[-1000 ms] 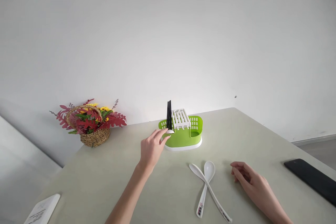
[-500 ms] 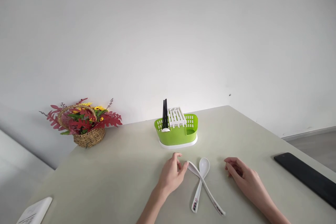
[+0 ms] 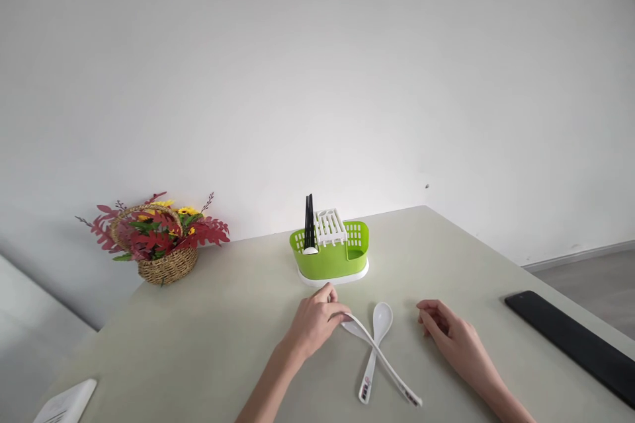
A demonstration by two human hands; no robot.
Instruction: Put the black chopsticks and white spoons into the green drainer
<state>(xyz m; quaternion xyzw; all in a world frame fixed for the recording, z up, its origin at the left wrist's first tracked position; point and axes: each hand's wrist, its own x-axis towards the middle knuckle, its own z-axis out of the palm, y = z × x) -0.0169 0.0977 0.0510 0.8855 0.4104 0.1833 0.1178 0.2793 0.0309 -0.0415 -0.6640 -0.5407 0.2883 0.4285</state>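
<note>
Two white spoons lie crossed on the table. My left hand (image 3: 313, 320) is closed at the bowl end of the upper spoon (image 3: 387, 363), its thumb and fingers pinching the tip. That spoon's handle runs down to the right over the lower spoon (image 3: 381, 320), whose bowl points away from me. To the right of both spoons, my right hand (image 3: 454, 337) rests with its fingers curled in and thumb against them, with nothing visible in it. Behind the spoons stands a green cutlery basket (image 3: 327, 268) on a white base.
Black chopsticks (image 3: 309, 221) and a white slotted rack (image 3: 330, 226) are in the green basket. A wicker basket of artificial flowers (image 3: 169, 268) stands at the left by the wall. A long black object (image 3: 570, 344) lies at right, a white box-like object (image 3: 67, 403) at near left.
My left hand has closed on the upper spoon's bowl tip, and that spoon has shifted slightly. My right hand's fingers have drawn a little closer together. The view has shifted slightly.
</note>
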